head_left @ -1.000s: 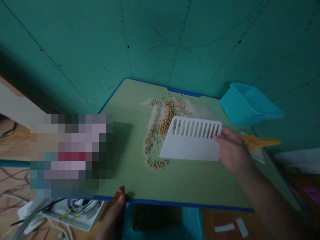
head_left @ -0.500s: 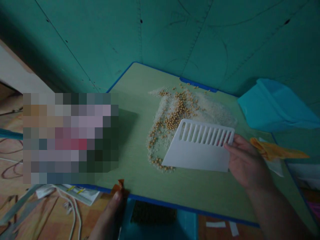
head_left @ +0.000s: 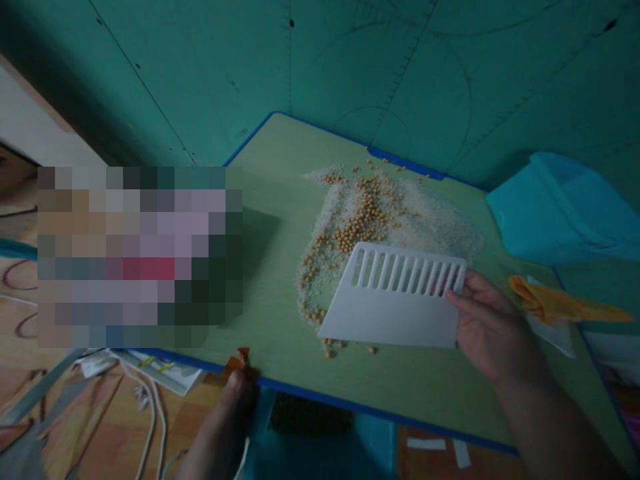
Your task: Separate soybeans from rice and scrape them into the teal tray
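Note:
My right hand [head_left: 490, 327] grips the right end of a white slotted plastic scraper [head_left: 395, 300], its flat edge resting on a pale green board [head_left: 280, 200]. A pile of white rice mixed with tan soybeans [head_left: 365, 213] lies just behind and left of the scraper. A few loose beans [head_left: 340, 345] sit at its lower left corner. My left hand [head_left: 225, 427] is at the board's blue front edge, thumb up by a small orange tab [head_left: 243, 360]; its fingers are mostly hidden.
A teal container [head_left: 320, 427] with dark contents sits below the board's front edge. A blue plastic scoop-like tub [head_left: 560, 213] lies at the right, with an orange wrapper [head_left: 555, 303] beside it. White cables [head_left: 150, 413] and papers lie on the wooden surface at lower left. Teal wall behind.
The scraper has shifted slightly toward me, leaving a few beans scattered at its lower left corner. The view has moved a little; my left hand stays at the board's edge.

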### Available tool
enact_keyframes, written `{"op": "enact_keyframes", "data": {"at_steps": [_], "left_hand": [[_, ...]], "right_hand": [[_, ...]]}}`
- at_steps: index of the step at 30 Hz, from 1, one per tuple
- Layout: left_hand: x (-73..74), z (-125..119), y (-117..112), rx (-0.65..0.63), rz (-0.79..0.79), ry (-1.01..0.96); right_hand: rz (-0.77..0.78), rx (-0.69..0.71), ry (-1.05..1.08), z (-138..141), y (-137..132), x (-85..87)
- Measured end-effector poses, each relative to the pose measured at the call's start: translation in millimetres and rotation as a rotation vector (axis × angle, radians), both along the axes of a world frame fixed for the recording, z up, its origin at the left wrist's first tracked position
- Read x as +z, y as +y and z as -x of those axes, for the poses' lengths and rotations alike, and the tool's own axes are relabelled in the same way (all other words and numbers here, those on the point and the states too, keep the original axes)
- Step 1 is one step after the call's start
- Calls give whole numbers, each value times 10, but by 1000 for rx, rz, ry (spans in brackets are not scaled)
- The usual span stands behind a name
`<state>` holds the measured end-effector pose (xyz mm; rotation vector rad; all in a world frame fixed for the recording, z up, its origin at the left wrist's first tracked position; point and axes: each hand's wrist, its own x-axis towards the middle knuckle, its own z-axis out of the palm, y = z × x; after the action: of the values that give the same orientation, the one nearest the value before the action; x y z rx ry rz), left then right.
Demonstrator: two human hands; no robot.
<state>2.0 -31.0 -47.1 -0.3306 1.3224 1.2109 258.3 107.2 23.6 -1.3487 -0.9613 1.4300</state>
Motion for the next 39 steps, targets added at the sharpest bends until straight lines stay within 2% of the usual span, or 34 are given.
{"op": "enact_keyframes", "data": {"at_steps": [3, 6, 14, 18, 22, 27, 32, 35, 39], "left_hand": [[173, -62, 40, 14, -29, -100], [227, -86, 82, 21, -13, -107], [8, -33, -13, 27, -79, -119], [73, -33, 1, 20, -129, -160], [129, -47, 35, 49, -90, -159], [21, -29, 12, -11, -105, -86], [-23, -26, 1, 15, -39, -51], [29, -32, 23, 33, -23, -68], [100, -24, 22, 56, -11, -162]], "right_hand": [[8, -2, -1, 4, -6, 0], [40, 5, 23, -3, -9, -11], [95, 32, 63, -10, -46, -17], [87, 36, 55, 4, -57, -13], [92, 52, 49, 26, -55, -11], [98, 54, 61, 49, -70, -3], [104, 99, 36, 31, -100, -11], [137, 152, 36, 0, -120, -16], [248, 294, 93, -46, -167, -19]]}}
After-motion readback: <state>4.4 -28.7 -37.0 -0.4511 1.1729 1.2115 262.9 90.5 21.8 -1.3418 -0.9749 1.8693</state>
